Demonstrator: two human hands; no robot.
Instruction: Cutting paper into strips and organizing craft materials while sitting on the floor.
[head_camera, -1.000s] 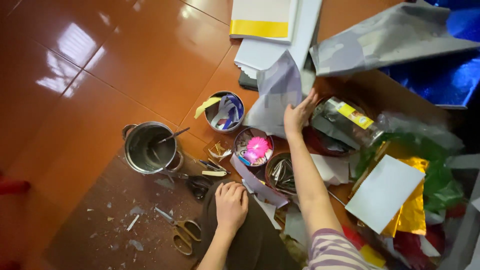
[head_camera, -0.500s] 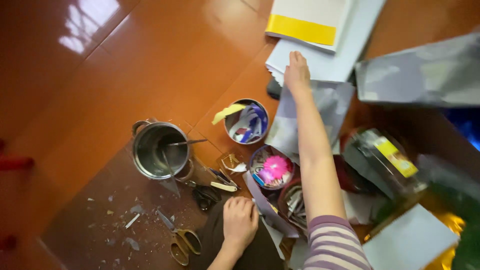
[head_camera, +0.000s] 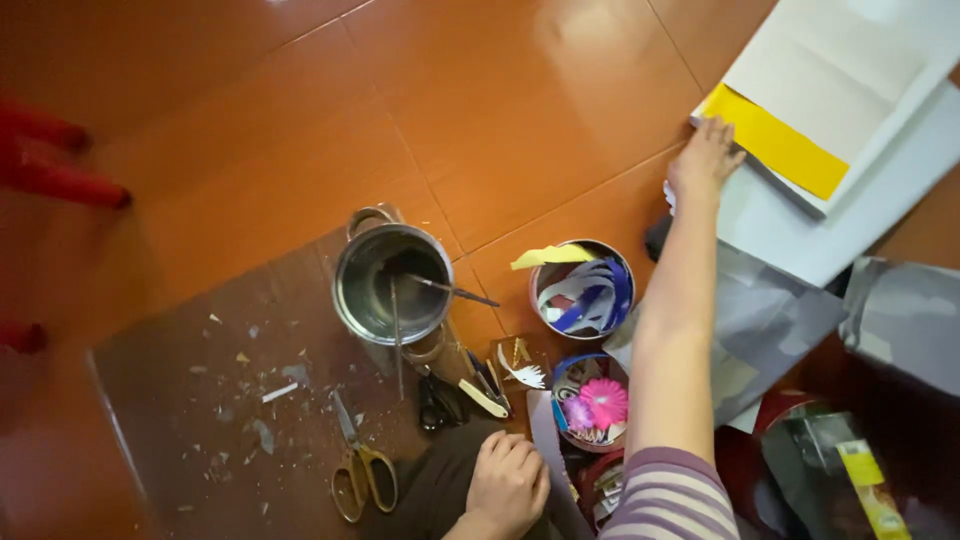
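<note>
My right hand (head_camera: 706, 158) stretches far out over the orange tiled floor and touches the corner of a stack of white sheets (head_camera: 850, 90) topped by one with a yellow strip (head_camera: 775, 142). Its fingers rest on the yellow strip's edge; I cannot tell whether they grip it. My left hand (head_camera: 508, 482) lies loosely curled, holding nothing, on dark cloth near my body, beside a round tin with a pink paper flower (head_camera: 592, 402).
A steel pot (head_camera: 392, 282) with a stick in it stands on a dark mat (head_camera: 200, 400) littered with paper scraps. Yellow-handled scissors (head_camera: 358, 470), black scissors (head_camera: 438, 400), a tin of paper strips (head_camera: 582, 288), grey sheets (head_camera: 770, 320) and a red stool leg (head_camera: 60, 170) lie around.
My right arm has reached farther forward, from the grey paper to the white and yellow sheets. The view has followed it forward. My left hand has stayed in place.
</note>
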